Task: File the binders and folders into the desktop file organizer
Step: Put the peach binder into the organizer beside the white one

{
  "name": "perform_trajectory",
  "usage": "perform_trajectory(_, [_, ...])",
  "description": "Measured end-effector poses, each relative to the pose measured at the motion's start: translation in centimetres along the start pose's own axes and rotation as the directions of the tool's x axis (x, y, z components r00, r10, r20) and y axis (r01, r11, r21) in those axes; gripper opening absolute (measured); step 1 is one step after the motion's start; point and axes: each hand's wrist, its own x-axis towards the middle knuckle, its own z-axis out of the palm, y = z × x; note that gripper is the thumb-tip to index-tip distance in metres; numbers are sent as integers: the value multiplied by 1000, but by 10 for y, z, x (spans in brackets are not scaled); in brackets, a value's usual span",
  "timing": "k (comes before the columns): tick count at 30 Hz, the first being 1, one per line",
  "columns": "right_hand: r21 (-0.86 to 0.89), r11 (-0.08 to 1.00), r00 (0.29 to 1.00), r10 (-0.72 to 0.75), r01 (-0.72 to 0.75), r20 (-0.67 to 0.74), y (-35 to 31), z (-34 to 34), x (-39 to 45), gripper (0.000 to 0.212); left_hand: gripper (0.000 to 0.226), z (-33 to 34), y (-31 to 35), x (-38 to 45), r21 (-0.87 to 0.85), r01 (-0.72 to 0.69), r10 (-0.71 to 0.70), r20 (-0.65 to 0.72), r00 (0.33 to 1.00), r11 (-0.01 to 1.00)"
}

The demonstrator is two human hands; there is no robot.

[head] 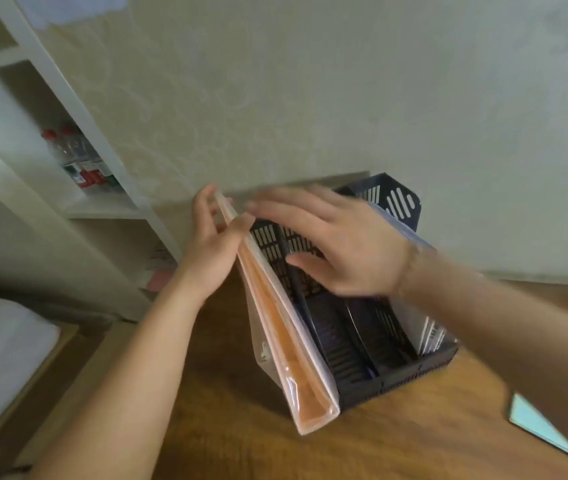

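An orange translucent folder (286,344) stands on edge at the left side of the black slotted file organizer (362,344) on the wooden desk (396,438). My left hand (215,240) grips its top rear corner, thumb on the near face and fingers behind. My right hand (334,240) hovers blurred above the organizer's middle slots with its fingers spread and nothing in it. A clear folder (424,306) stands in the organizer's rightmost slot, partly hidden by my right wrist.
A pale green folder (539,424) lies flat on the desk at the right edge. White shelves (78,140) with red-capped bottles (78,157) stand to the left against the wall. A white surface (1,348) sits lower left.
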Motion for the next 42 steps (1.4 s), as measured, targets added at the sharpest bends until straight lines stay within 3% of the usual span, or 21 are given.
perform_trajectory(2, [-211,963,963,-112,165,245,27,3,43,92,67,7,-1,-13,1,-33,33,-91,995,999])
perform_trajectory(4, [-246,904,893,-242,349,379,36,15,67,97,58,12,-9,-27,-41,-102,96,-133,986,994])
perform_trajectory(7, [-255,785,810,-466,564,356,37,34,76,71,43,13,-29,-47,-117,-103,95,-77,993,988])
perform_trajectory(9, [-266,747,791,-546,609,277,43,38,76,52,45,15,-41,-58,-143,-74,72,-18,997,987])
perform_trajectory(12, [-286,815,864,-479,504,156,63,34,81,30,62,17,-52,-59,-138,-46,50,24,998,989])
perform_trajectory(15, [-166,938,952,-296,304,72,76,38,79,40,64,23,-61,-56,-182,27,-9,101,995,983])
perform_trajectory(18, [-117,967,974,-223,226,38,71,58,66,26,62,32,-64,-63,-172,16,-6,61,998,985])
perform_trajectory(21, [-177,954,969,-230,243,91,64,65,59,32,67,32,-62,-67,-106,-54,53,-18,998,993])
perform_trajectory(24, [-181,937,950,-274,299,152,60,57,60,43,73,34,-52,-89,-27,-257,251,-128,959,966])
perform_trajectory(26, [-159,937,943,-286,312,171,60,50,62,48,78,42,-49,-120,11,-510,501,-198,842,860])
perform_trajectory(27, [-141,943,945,-277,302,176,61,47,64,48,85,50,-51,-138,59,-591,590,-205,781,804])
perform_trajectory(28, [-121,950,948,-266,289,175,61,46,66,47,92,59,-54,-154,122,-599,611,-195,767,791])
perform_trajectory(31, [-84,970,965,-214,229,153,59,48,65,45,107,86,-57,-182,309,-331,412,-247,877,891])
perform_trajectory(33, [-53,986,975,-145,156,170,56,51,60,42,100,92,-52,-185,359,-196,318,-322,892,913])
perform_trajectory(37, [50,998,963,14,-28,268,53,39,65,37,65,78,-34,-173,466,-188,392,-393,831,865])
perform_trajectory(42, [197,966,962,118,-169,248,57,10,95,34,42,56,12,-157,181,-282,335,-451,828,942])
